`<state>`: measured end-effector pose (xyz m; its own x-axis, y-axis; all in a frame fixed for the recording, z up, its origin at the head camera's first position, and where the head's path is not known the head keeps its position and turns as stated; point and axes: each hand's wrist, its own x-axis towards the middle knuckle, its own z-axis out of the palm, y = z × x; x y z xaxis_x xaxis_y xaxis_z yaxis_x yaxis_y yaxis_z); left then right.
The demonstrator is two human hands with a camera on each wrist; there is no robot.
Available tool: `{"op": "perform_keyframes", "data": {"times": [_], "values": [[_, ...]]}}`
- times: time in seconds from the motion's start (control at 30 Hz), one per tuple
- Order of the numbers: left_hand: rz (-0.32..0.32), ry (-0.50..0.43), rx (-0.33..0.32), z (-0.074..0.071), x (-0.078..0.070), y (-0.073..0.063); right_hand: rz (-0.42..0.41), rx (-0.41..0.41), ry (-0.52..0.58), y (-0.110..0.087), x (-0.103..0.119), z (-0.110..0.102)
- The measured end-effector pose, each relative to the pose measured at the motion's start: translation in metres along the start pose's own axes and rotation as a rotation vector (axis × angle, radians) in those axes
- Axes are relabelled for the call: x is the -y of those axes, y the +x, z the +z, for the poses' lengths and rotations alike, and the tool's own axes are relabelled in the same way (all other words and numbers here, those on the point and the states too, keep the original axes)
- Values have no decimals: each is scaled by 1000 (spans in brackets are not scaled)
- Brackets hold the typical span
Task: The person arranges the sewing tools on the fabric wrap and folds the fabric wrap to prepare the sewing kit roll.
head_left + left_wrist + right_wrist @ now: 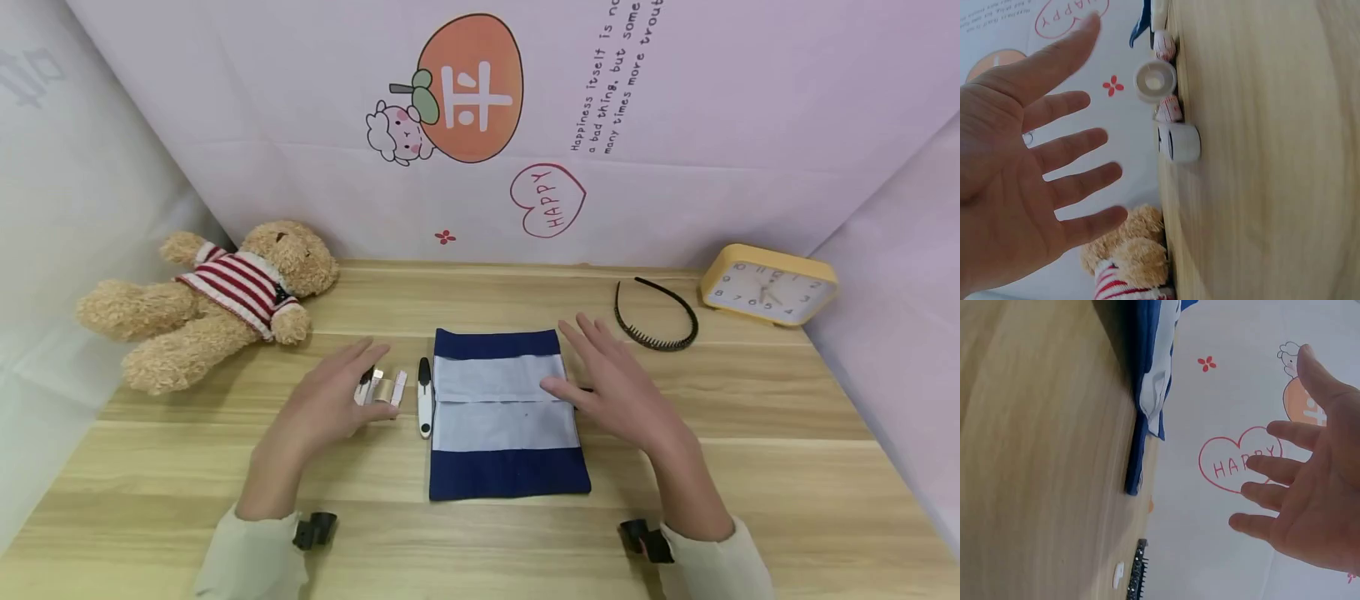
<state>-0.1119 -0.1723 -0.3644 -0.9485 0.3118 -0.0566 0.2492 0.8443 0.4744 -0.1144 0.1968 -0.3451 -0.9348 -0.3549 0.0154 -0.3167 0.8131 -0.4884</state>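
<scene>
A navy cloth piece [510, 475] with pale grey-blue panels lies flat on the table between the hands. My left hand [330, 396] is held with spread fingers left of it, holding nothing. Partly behind that hand are small items, including a tan roll like tape [383, 391] and a pale pink-white strip [399, 388]. A slim white-and-black tool [424, 398] lies along the cloth's left edge. My right hand [618, 383] hovers by the cloth's right edge, fingers extended and holding nothing. Something dark beside the cloth is mostly hidden behind it.
A teddy bear [232, 287] in a striped sweater lies at the back left. Toward the back right are a black toothed headband [660, 342] and a yellow clock [768, 285]. A printed white cloth backdrop [300, 125] rises behind the wooden table [525, 550].
</scene>
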Motion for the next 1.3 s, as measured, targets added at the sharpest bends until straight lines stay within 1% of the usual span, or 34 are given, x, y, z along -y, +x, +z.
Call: {"op": "perform_keyframes", "data": {"times": [0.07, 0.13, 0.3, 0.37, 0.43, 0.5, 0.6, 0.73, 0.9, 0.97, 1.07, 1.17, 1.3], "values": [[-5, -11, 14, -1, 2, 1, -11, 0, 42, 0, 1, 0], [11, -22, 17, -1, 4, 2, -23, -2, 89, 0, 1, 1], [95, -97, 17, 3, 11, 8, -67, -19, 195, 6, 5, 5], [112, -138, 18, 5, 15, 10, -82, -19, 228, 11, 6, 7], [112, -173, 18, 7, 19, 10, -97, -6, 255, 18, 7, 9], [98, -204, 18, 9, 23, 9, -112, 19, 278, 24, 8, 11], [83, -231, 17, 9, 25, 8, -131, 80, 319, 34, 10, 16], [73, -227, 12, 11, 27, 8, -160, 162, 352, 45, 11, 27], [74, -223, 11, 15, 29, 8, -186, 240, 357, 53, 16, 39], [74, -233, 16, 16, 29, 7, -191, 261, 360, 56, 17, 42], [73, -240, 22, 16, 28, 7, -209, 270, 352, 61, 19, 48], [72, -236, 26, 16, 27, 7, -197, 289, 361, 66, 21, 53], [68, -228, 22, 16, 26, 7, -153, 334, 385, 72, 22, 60]]}}
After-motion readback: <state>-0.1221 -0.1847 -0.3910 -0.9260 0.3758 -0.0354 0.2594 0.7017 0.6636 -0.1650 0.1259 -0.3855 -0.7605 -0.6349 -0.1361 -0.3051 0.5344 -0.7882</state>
